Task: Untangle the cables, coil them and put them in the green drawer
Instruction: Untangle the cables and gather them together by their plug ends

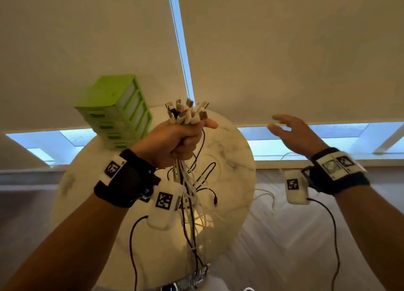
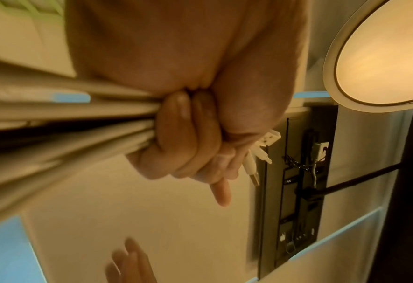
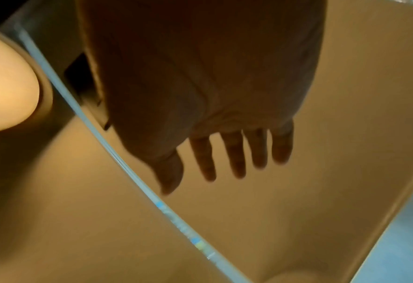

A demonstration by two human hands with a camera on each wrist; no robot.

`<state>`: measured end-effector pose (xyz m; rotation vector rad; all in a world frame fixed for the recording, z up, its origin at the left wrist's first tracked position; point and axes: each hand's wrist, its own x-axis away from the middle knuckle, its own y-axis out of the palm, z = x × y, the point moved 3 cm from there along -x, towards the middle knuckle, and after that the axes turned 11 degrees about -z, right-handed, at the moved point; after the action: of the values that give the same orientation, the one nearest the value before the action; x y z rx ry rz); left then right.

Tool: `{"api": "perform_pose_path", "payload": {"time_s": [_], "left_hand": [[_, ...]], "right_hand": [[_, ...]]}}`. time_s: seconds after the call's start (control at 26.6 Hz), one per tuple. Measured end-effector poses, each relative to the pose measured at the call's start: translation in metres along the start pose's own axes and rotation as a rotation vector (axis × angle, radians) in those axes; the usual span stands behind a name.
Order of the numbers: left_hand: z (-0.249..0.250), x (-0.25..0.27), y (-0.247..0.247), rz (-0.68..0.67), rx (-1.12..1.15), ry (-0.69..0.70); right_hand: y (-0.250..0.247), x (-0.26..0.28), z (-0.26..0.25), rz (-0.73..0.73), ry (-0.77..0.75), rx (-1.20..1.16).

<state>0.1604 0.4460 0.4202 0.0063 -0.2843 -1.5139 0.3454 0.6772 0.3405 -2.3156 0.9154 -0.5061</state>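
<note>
Currently left hand (image 1: 175,137) is gripping the cable bundle (image 1: 185,113) in a fist, right hand (image 1: 293,133) hovering well right of it, fingers spread, holding nothing.

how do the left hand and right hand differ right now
The left hand is a fist gripping a bundle of cables, plugs sticking out above it; the right hand holds nothing. The left hand's fingers are curled tight, while the right hand's fingers are straight and spread. The left hand is over the round marble table; the right hand is off to its side. Both are raised and wear black wrist straps.
</note>
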Motion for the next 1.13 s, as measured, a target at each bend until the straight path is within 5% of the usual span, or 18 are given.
{"api": "perform_pose_path", "payload": {"time_s": [0.08,0.15,0.23,0.38,0.56,0.79,1.02,1.13], "left_hand": [[0.007,-0.015,0.022,-0.049,-0.025,0.019],[0.015,-0.025,0.037,-0.085,-0.055,0.045],[0.020,-0.030,0.046,-0.130,-0.072,0.064],[0.016,-0.024,0.039,-0.123,-0.002,0.073],[-0.004,-0.014,0.020,0.006,0.002,0.052],[-0.040,-0.001,-0.020,0.135,0.014,-0.091],[-0.139,-0.022,-0.034,0.255,-0.018,-0.391],[-0.174,-0.022,-0.035,0.328,-0.018,-0.478]], "right_hand": [[0.033,0.026,-0.034,-0.305,-0.202,-0.182],[0.071,0.043,-0.056,-0.530,-0.353,-0.082],[0.095,0.040,-0.049,-0.523,-0.429,0.091],[0.098,0.026,0.005,-0.595,-0.179,0.299],[0.129,0.052,0.025,-0.889,-0.077,-0.010],[0.114,0.058,0.067,-0.629,0.149,-0.692],[0.190,0.060,0.048,-0.926,0.228,-0.176],[0.210,0.054,0.056,-0.711,0.091,0.016]]}}
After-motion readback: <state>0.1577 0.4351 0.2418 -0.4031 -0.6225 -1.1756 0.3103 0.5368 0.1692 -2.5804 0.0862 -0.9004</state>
